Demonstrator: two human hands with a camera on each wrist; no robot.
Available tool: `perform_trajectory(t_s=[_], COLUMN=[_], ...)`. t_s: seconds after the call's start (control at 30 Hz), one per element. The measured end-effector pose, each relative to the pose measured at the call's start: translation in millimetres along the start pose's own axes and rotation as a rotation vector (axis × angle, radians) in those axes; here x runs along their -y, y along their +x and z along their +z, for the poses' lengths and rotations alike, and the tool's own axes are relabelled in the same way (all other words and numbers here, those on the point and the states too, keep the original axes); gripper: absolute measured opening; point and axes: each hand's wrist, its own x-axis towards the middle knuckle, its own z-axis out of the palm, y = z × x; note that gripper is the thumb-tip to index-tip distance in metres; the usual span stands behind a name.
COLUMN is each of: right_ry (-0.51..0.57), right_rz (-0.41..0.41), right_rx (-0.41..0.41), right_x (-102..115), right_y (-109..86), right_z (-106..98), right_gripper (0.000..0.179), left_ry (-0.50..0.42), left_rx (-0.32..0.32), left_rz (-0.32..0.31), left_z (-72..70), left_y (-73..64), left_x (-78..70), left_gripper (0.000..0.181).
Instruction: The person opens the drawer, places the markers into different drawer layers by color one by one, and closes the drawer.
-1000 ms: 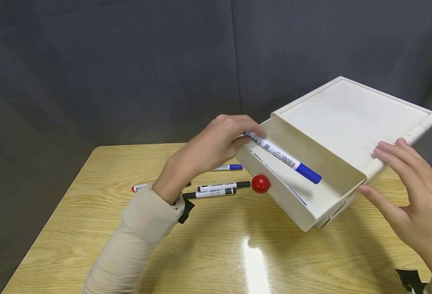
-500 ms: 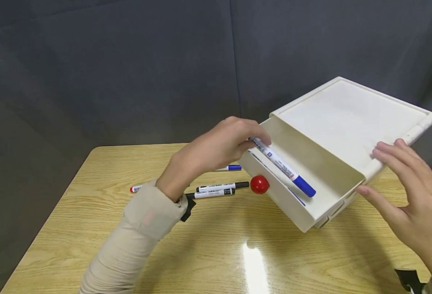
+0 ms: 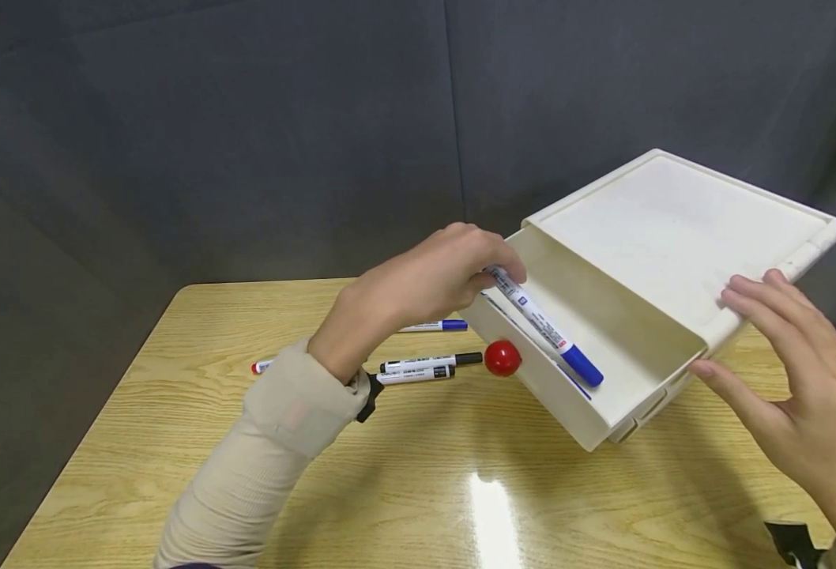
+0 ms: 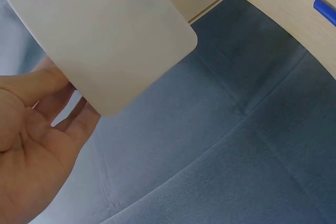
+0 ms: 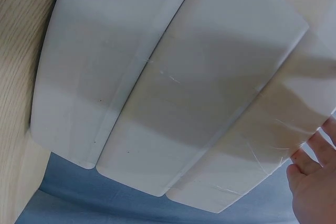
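In the left hand [image 3: 432, 273], one blue-capped marker [image 3: 542, 324]. Beneath or left of that hand, one loose blue marker [image 3: 433, 325], two black-and-white markers [image 3: 425, 363], one red-ended marker [image 3: 261, 367]. To its right, one drawer [image 3: 596, 304] with one round red knob [image 3: 502, 358].

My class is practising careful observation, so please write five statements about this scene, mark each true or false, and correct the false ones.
1. The left hand holds a white marker with a blue cap. True.
2. The right hand grips a black-capped marker. False: its fingers touch the edge of the white rectangular plastic case.
3. A round, glossy red knob is on the front of the cream plastic drawer. True.
4. The drawer is fully shut. False: it sticks out of the case, open.
5. A white marker with a black cap lies on the wood-grain table. True.
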Motion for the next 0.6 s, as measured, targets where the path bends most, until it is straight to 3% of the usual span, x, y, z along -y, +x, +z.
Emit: perform_trajectory(t_s=[0.6], right_ry=[-0.001], right_rz=[0.008], right_rx=[-0.002], right_x=[0.8], right_y=[-0.5], right_z=[-0.1], right_gripper=[0.075], left_ry=[-0.026], left_rx=[-0.028], left_rz=[-0.059], left_z=[4.1], left_y=[2.7], left_x=[1.6], left_gripper=[0.029])
